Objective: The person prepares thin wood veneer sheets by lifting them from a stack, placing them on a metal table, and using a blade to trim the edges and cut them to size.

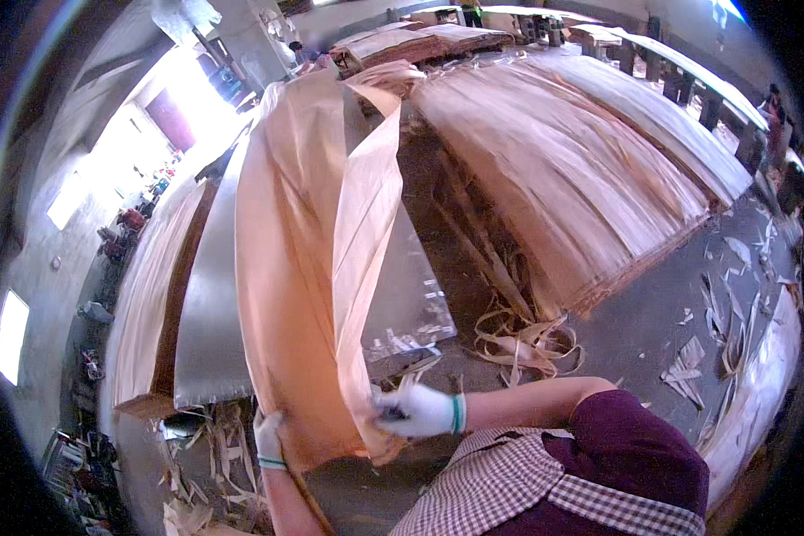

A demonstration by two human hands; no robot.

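A long, thin sheet of wood veneer (pixel 288 268) stretches away from me, its right edge folded up in a pale strip. At its near left corner my left hand (pixel 271 439), in a white glove with a green cuff, is closed on the edge. My right hand (pixel 422 411), gloved alike, closes on the near right edge beside the fold. A dark patch shows at its fingers; I cannot tell whether that is a tool or part of the glove. Under the sheet lies a smooth grey table top (pixel 213 304), partly hidden.
A tall veneer stack (pixel 563 179) stands to the right, another stack (pixel 147 313) to the left. Curled veneer strips (pixel 527 344) hang at the right stack's near corner. Scraps (pixel 688 371) litter the floor at right, and more offcuts (pixel 228 456) lie by my left hand.
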